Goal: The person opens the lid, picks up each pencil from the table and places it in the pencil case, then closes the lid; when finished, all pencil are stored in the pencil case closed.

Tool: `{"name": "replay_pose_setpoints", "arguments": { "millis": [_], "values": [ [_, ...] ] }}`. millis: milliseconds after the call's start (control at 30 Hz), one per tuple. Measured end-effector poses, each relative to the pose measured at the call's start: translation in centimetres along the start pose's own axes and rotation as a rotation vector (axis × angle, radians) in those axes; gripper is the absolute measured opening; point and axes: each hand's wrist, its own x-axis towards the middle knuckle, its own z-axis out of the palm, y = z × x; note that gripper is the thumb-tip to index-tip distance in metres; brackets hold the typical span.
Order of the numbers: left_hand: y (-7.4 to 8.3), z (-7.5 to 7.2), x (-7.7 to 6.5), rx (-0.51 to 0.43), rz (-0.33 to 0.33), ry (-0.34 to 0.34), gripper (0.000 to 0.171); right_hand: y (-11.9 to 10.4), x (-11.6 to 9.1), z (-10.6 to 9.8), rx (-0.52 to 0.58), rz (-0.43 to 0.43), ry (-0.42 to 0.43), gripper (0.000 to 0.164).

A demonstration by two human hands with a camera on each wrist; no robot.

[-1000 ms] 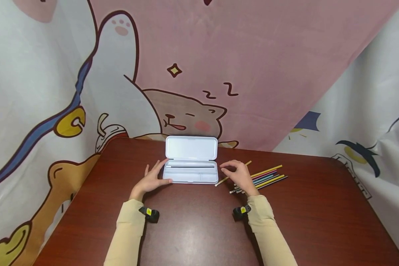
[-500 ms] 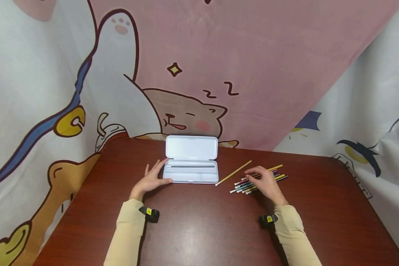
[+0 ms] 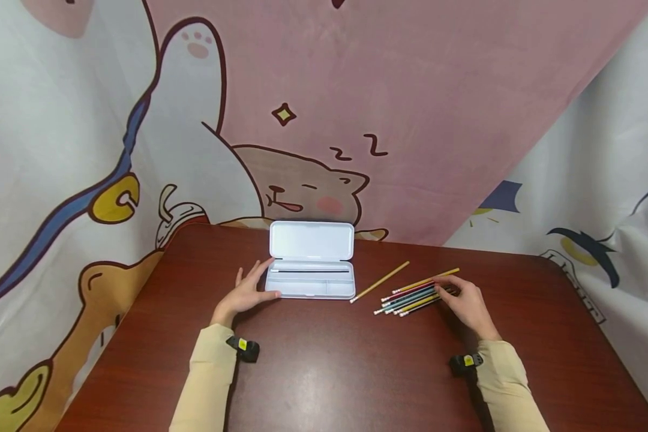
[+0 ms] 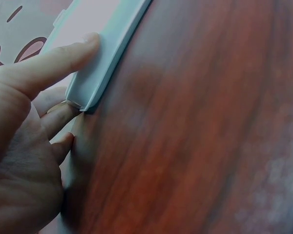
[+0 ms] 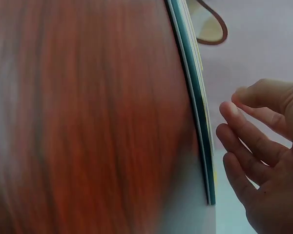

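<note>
A white pencil case (image 3: 339, 289) lies with its lid (image 3: 311, 240) raised and a dark, thin pencil (image 3: 313, 271) in its back compartment. At its left end is my left hand (image 3: 243, 297), thumb on the front corner and fingers spread along the side. In the left wrist view the thumb (image 4: 63, 58) lies over the case's edge (image 4: 100, 73). My right hand (image 3: 467, 303) is over the far end of several pencils (image 3: 410, 300), yellow, red, teal and dark, with white erasers. The right wrist view shows its loosely bent fingers (image 5: 249, 141) apart from the pencils (image 5: 193, 83), holding nothing.
One yellow pencil (image 3: 380, 282) lies alone between the case and the bundle. The brown wooden table (image 3: 324, 372) ends at a cloth backdrop (image 3: 437, 120) with cartoon animals. A small black camera is strapped to each wrist.
My right hand has moved right, from beside the case and the lone yellow pencil, across the bundle to its far end. The bundle's pencils look closer together. My left hand stays put.
</note>
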Motion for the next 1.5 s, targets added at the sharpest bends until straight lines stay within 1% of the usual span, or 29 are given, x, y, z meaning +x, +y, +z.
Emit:
{"name": "replay_pose_setpoints", "arguments": {
  "millis": [200,400,433,667,867,1000,1133,1333,1500],
  "values": [
    [-0.1,0.0,0.0,-0.008,0.001,0.0,0.088,1.4,-0.4,-1.1,0.003,0.051,0.016,0.021],
    [-0.1,0.0,0.0,-0.009,0.001,-0.003,0.088,2.6,-0.5,-2.2,-0.042,0.06,0.037,0.02],
    [-0.1,0.0,0.0,-0.007,0.001,-0.002,0.088,2.7,-0.6,-2.4,-0.057,0.056,0.031,0.02],
    [-0.1,-0.1,0.0,-0.011,0.009,0.002,0.087,3.9,-0.7,-3.5,-0.061,0.074,-0.035,0.022],
    [-0.2,-0.1,0.1,-0.014,0.008,-0.005,0.087,4.6,-0.7,-3.8,-0.085,0.083,-0.053,0.022],
    [-0.2,-0.1,0.0,-0.013,0.001,-0.001,0.087,4.8,-0.8,-3.8,-0.1,0.064,-0.064,0.02],
    [-0.1,-0.1,0.0,-0.012,-0.003,-0.003,0.087,4.7,-1.0,-3.7,-0.129,0.025,-0.082,0.019],
    [-0.1,-0.2,0.0,-0.014,-0.007,-0.003,0.088,4.1,-1.0,-3.3,-0.144,-0.022,-0.095,0.018],
    [-0.2,0.0,0.0,-0.012,-0.004,-0.001,0.087,3.6,-1.2,-3.1,-0.154,-0.032,-0.104,0.013]
  ]
}}
